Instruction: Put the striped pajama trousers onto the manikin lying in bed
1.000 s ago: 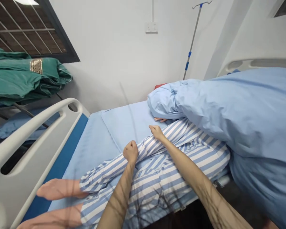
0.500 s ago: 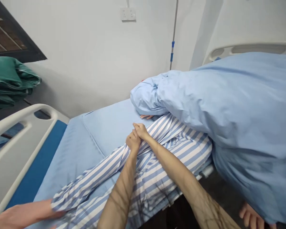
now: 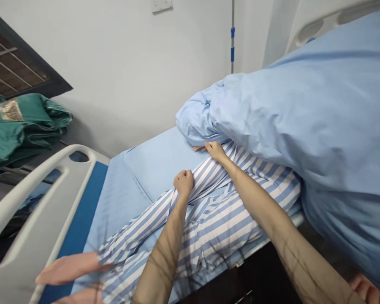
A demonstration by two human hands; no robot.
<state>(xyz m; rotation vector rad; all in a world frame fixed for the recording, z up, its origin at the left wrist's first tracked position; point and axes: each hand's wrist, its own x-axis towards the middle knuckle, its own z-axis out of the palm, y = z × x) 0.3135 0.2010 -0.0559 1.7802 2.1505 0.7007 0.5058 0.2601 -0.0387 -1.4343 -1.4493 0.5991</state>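
A figure in blue-and-white striped pyjama trousers [image 3: 215, 219] lies on a bed with a light blue sheet [image 3: 152, 164]. My left hand [image 3: 183, 182] is closed in a fist on the striped cloth of the far trouser leg, near the knee. Further up the same leg, my right hand [image 3: 215, 150] is closed on the striped cloth, right at the edge of the bunched light blue duvet [image 3: 304, 105]. The duvet covers the figure's upper body. Bare feet [image 3: 69, 267] stick out at the lower left.
A grey-white footboard [image 3: 34, 202] with a blue inner panel bounds the bed at left. Folded green cloths [image 3: 22, 126] lie on a rack beyond it. An IV pole [image 3: 232, 38] and a wall socket [image 3: 161, 5] stand behind. The headboard [image 3: 329, 19] shows at top right.
My two hands, together half a second ago, have drawn apart along the trouser leg: the right slid up to the duvet's edge. The camera tilted and shifted.
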